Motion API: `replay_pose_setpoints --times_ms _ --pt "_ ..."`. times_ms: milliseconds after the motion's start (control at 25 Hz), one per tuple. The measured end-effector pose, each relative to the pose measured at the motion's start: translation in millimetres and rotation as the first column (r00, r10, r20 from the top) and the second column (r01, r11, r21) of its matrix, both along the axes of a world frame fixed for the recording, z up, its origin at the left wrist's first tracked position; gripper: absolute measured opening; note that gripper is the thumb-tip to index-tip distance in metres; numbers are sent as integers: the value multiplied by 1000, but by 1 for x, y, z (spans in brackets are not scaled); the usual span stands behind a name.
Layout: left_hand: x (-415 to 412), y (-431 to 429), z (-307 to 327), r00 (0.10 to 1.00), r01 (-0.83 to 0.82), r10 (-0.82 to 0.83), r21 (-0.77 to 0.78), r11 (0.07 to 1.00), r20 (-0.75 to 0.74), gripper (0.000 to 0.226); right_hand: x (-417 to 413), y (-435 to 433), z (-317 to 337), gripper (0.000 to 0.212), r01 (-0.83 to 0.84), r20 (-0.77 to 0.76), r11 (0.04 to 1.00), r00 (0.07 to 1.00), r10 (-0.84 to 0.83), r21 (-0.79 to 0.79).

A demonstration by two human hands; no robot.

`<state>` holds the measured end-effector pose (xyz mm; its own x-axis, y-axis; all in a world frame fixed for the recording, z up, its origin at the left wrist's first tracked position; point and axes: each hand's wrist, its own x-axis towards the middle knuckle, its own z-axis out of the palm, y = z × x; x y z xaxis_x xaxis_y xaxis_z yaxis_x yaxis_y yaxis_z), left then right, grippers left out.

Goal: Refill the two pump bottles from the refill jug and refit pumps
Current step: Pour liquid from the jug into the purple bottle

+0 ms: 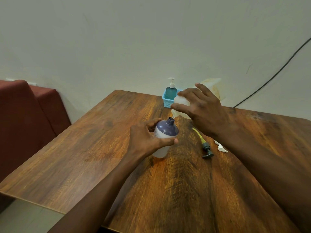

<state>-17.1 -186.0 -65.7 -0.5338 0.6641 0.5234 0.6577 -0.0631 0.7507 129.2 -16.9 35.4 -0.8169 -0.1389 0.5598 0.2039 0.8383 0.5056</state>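
Your left hand (144, 140) grips the purple-topped bottle (165, 133), standing near upright on the desk (84, 140), neck open upward. Your right hand (200, 105) holds the refill jug (180, 101) tipped, its mouth angled down-left at the neck.

Bare tabletop (67, 148) stretched left of the bottle (165, 132). The tilted jug (213, 88) hung over its mouth; a dark pump (206, 147) and a white pump (222, 147) lay rightward; a blue basket (166, 102) blocked the far edge.
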Motion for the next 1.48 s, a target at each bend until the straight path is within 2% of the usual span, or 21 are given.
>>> replay_pose_setpoints --times_ms 320,760,1480 --pt "1 0 1 1000 5 -5 8 1000 1 72 0 -1 2 37 -9 2 1000 1000 9 16" --pt "1 0 0 1000 3 -3 -5 1000 5 77 -1 -3 3 37 -24 30 1000 999 23 21" --pt "3 1 1 1000 -16 16 0 1000 -5 72 -1 -4 6 37 -22 72 998 997 17 64"
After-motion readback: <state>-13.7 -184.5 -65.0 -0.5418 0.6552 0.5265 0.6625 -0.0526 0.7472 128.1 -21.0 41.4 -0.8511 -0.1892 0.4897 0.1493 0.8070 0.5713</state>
